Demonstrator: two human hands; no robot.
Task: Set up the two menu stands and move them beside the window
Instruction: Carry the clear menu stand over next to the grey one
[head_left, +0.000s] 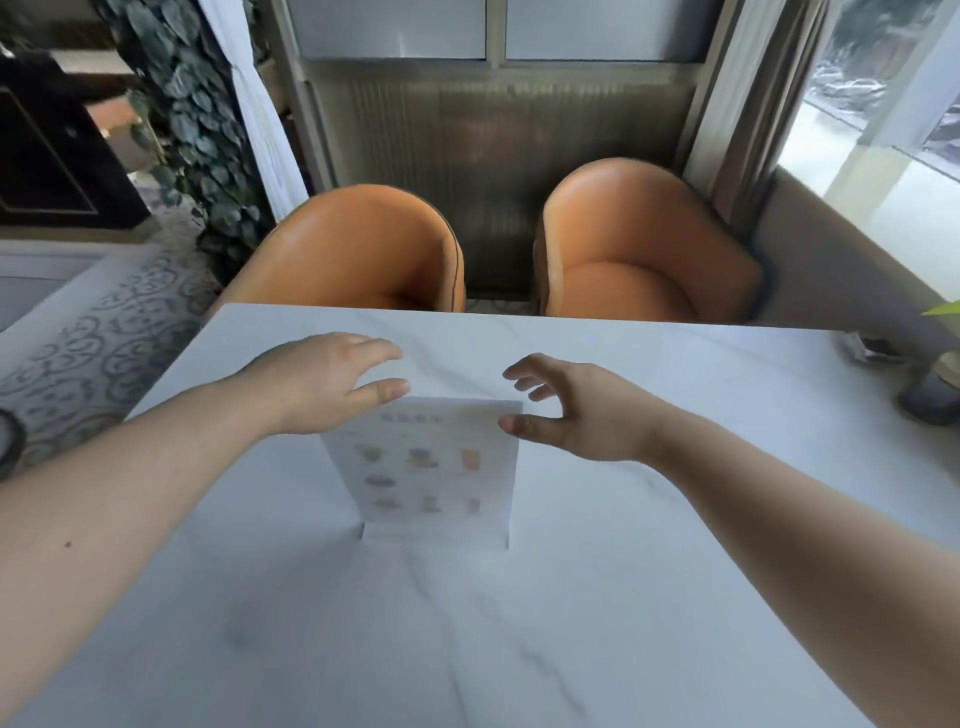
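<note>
Right now I see one menu stand (431, 470) standing upright near the middle of the white marble table (623, 597), its printed face with small pictures of food turned toward me. Only this one stand shows in my view. It is blurred, so I cannot read the print.

My left hand (322, 382) hovers at the stand's upper left corner, fingers spread and loose, thumb tip just beside the top edge. I cannot tell whether the thumb actually touches the stand. My right hand (566, 410) sits at the upper right corner, fingers curled into an open claw, thumb pointing at the corner and very close to it. Neither hand has closed on anything; both are unclenched, bracketing the top of the stand from either side.

Beyond the stand, past the far edge of the table, two orange chairs (639, 244) are side by side. The window (883, 130) lies far to the right of the stand, well apart from it. On the table's right edge, between the stand and the window side, a dark pot (930, 400) with a bit of green leaf stands. To the left of the stand, beyond the table, patterned carpet (104, 332) covers the floor.
</note>
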